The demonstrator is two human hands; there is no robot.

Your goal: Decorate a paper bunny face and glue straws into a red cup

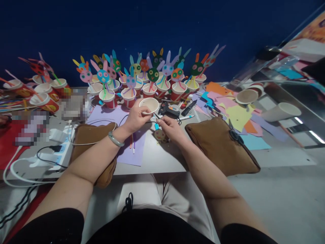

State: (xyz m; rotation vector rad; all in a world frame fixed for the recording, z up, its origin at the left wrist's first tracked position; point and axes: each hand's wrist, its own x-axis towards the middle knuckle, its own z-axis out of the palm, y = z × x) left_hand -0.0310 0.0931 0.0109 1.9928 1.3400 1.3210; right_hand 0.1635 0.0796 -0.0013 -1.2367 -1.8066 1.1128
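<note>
A white-lined paper cup point(149, 103) is tilted in my left hand point(138, 117), whose fingers and thumb are wrapped round its near side. Against the cup's lower right, my right hand point(169, 126) pinches a thin dark pointed tool point(156, 116); its kind is mostly hidden by the fingers. Below the hands lies a round yellowish paper face point(159, 135) with a blue piece above it. A black glue gun point(168, 110) rests just behind my right hand, beside a black marker point(189, 107). Thin straws point(133, 145) lie on purple paper point(129, 157) under my left wrist.
Several red cups point(108, 98) with paper rabbit heads on straws line the back. Brown cushions point(220, 145) flank my forearms. Coloured paper scraps point(236, 112), scissors point(236, 135) and loose cups point(284, 112) lie right. A power strip point(64, 152) with cables stands left.
</note>
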